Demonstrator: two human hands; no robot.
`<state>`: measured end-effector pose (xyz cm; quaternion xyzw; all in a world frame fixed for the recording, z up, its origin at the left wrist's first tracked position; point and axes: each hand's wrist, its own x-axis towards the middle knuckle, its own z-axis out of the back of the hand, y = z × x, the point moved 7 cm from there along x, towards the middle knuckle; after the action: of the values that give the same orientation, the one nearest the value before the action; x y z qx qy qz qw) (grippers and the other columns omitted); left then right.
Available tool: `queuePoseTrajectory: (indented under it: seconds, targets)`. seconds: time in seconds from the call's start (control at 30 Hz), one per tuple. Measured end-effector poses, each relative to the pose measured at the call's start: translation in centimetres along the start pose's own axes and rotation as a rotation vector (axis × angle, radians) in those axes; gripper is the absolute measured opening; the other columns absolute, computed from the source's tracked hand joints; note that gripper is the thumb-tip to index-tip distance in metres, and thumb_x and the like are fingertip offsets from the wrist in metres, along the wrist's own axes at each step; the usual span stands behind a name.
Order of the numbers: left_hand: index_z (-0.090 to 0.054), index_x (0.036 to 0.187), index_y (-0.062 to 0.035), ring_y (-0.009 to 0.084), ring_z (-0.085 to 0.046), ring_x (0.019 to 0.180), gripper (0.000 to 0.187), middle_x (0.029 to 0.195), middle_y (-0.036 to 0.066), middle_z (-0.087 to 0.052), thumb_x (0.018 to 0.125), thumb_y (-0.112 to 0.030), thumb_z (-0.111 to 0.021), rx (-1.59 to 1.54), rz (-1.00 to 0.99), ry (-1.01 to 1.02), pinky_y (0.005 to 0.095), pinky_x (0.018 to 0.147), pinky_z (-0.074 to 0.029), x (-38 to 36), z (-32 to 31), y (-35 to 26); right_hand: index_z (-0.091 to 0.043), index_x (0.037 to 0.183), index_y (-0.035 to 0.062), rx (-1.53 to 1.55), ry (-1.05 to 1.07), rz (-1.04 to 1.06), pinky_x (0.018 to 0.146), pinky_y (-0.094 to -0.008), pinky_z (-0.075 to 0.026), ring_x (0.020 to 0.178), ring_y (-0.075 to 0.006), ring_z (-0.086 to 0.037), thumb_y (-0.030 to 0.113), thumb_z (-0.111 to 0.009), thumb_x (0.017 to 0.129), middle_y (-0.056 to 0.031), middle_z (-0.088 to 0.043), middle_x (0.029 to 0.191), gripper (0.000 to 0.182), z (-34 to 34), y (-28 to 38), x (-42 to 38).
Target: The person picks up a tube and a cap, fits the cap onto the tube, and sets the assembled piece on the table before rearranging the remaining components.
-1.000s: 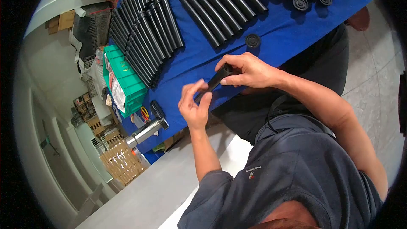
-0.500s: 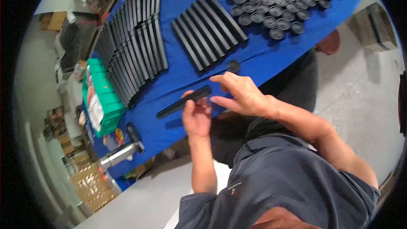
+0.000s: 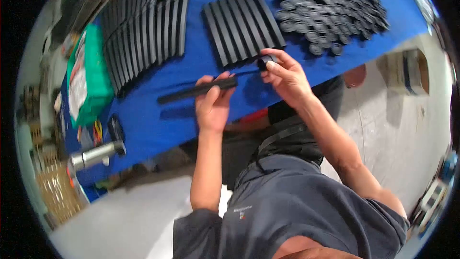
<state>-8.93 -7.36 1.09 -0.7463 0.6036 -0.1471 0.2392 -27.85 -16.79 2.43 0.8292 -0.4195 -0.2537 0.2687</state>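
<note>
My left hand (image 3: 213, 103) is closed around a long black bar (image 3: 184, 94), which it holds above the blue tablecloth with one end toward the right. Between the thumb and fingers of my right hand (image 3: 290, 76) is a small round black cap (image 3: 266, 61), raised a little to the right of the bar's end. The bar and the cap are apart. Just beyond my hands lies a row of similar black bars (image 3: 242, 26). A heap of round black caps (image 3: 330, 14) spreads to the right of that row.
More black bars (image 3: 153, 29) lie in rows at the left. Beside them stands a green bin (image 3: 98, 79) with pale contents. A silver-and-black tool (image 3: 98, 155) rests near the table's left front edge. A cardboard box (image 3: 407, 72) is on the floor at the right.
My right hand has taken hold of the cap that lay on the cloth and lifted it. The bar stays in my left hand, now held more level. The camera view has shifted.
</note>
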Motion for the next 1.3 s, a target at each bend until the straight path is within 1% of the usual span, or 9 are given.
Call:
queuePoseTrajectory:
  seconds: [0.07, 0.17, 0.27, 0.4, 0.8, 0.9, 1.0, 1.1, 1.3]
  targets:
    - [-0.061, 0.121, -0.0111, 0.0353, -0.065, 0.119, 0.030, 0.126, 0.022, -0.067, 0.094, -0.003, -0.068, -0.039, -0.003, 0.055, 0.0491, 0.104, -0.055, 0.3, -0.1, -0.1, -0.058, 0.133, 0.0005, -0.290, 0.065, 0.020, 0.082, -0.0249, -0.053, 0.094, -0.0111, -0.065, 0.004, -0.071, 0.093, -0.0051, -0.066, 0.101, 0.042, -0.9, -0.8, 0.0]
    - [-0.061, 0.119, -0.0114, 0.0358, -0.063, 0.122, 0.025, 0.124, 0.022, -0.068, 0.096, -0.003, -0.066, 0.003, -0.044, -0.006, 0.0492, 0.105, -0.055, 0.2, 0.1, -0.1, -0.056, 0.133, 0.0002, -0.534, 0.120, 0.054, 0.085, -0.0255, -0.053, 0.094, -0.0105, -0.063, 0.003, -0.072, 0.092, -0.0040, -0.065, 0.102, 0.044, -2.8, -0.6, 0.7]
    - [-0.060, 0.118, -0.0116, 0.0369, -0.063, 0.123, 0.024, 0.125, 0.022, -0.067, 0.096, -0.003, -0.065, 0.020, -0.091, -0.014, 0.0496, 0.105, -0.055, 0.6, 0.0, -0.2, -0.055, 0.131, 0.0003, -0.520, 0.265, 0.030, 0.086, -0.0256, -0.053, 0.097, -0.0098, -0.063, 0.002, -0.072, 0.091, -0.0043, -0.065, 0.108, 0.043, -3.4, -2.3, 1.2]
    - [-0.057, 0.118, -0.0117, 0.0379, -0.063, 0.123, 0.024, 0.125, 0.021, -0.067, 0.097, -0.003, -0.064, 0.077, -0.095, -0.042, 0.0509, 0.106, -0.054, 0.5, -0.4, -0.3, -0.055, 0.128, 0.0014, -0.454, 0.219, 0.049, 0.087, -0.0245, -0.052, 0.099, -0.0076, -0.062, 0.003, -0.073, 0.092, -0.0031, -0.065, 0.113, 0.040, -3.3, -3.1, 1.4]
    - [-0.058, 0.116, -0.0100, 0.0358, -0.065, 0.118, 0.023, 0.122, 0.022, -0.068, 0.095, -0.001, -0.065, 0.103, -0.082, -0.128, 0.0482, 0.100, -0.058, 0.4, -0.8, 0.3, -0.056, 0.126, -0.0003, -0.714, 0.183, 0.145, 0.079, -0.0209, -0.050, 0.091, -0.0039, -0.058, 0.004, -0.073, 0.093, 0.0000, -0.063, 0.104, 0.038, -3.0, -2.7, 0.7]
    - [-0.058, 0.116, -0.0098, 0.0351, -0.066, 0.117, 0.024, 0.122, 0.022, -0.068, 0.095, -0.002, -0.066, 0.111, -0.095, -0.140, 0.0475, 0.100, -0.059, 0.3, -0.9, 0.3, -0.057, 0.126, -0.0010, -0.668, 0.177, 0.132, 0.079, -0.0212, -0.050, 0.091, -0.0044, -0.058, 0.004, -0.073, 0.093, 0.0000, -0.062, 0.101, 0.038, -3.3, -2.6, 0.6]
    - [-0.058, 0.116, -0.0096, 0.0343, -0.067, 0.116, 0.024, 0.121, 0.023, -0.068, 0.095, -0.002, -0.066, 0.116, -0.093, -0.143, 0.0474, 0.100, -0.059, 0.3, -0.8, 0.2, -0.057, 0.126, -0.0020, -0.663, 0.168, 0.149, 0.078, -0.0218, -0.051, 0.091, -0.0051, -0.059, 0.004, -0.073, 0.093, -0.0005, -0.062, 0.100, 0.037, -3.5, -2.6, 0.5]
    - [-0.058, 0.117, -0.0097, 0.0334, -0.067, 0.115, 0.025, 0.121, 0.023, -0.068, 0.095, -0.003, -0.067, 0.138, -0.078, -0.145, 0.0469, 0.099, -0.059, 0.3, -0.7, 0.3, -0.057, 0.126, -0.0027, -0.840, 0.189, 0.183, 0.078, -0.0228, -0.052, 0.090, -0.0062, -0.061, 0.004, -0.072, 0.093, -0.0021, -0.064, 0.100, 0.037, -4.0, -1.9, 0.0]
    - [-0.059, 0.117, -0.0100, 0.0316, -0.069, 0.111, 0.025, 0.120, 0.023, -0.068, 0.095, -0.005, -0.069, 0.137, -0.103, -0.176, 0.0438, 0.094, -0.062, 0.2, -1.0, 0.6, -0.057, 0.125, -0.0027, -0.804, 0.167, 0.246, 0.076, -0.0237, -0.053, 0.087, -0.0072, -0.062, 0.006, -0.072, 0.094, -0.0043, -0.067, 0.098, 0.036, -3.6, -2.4, 0.3]
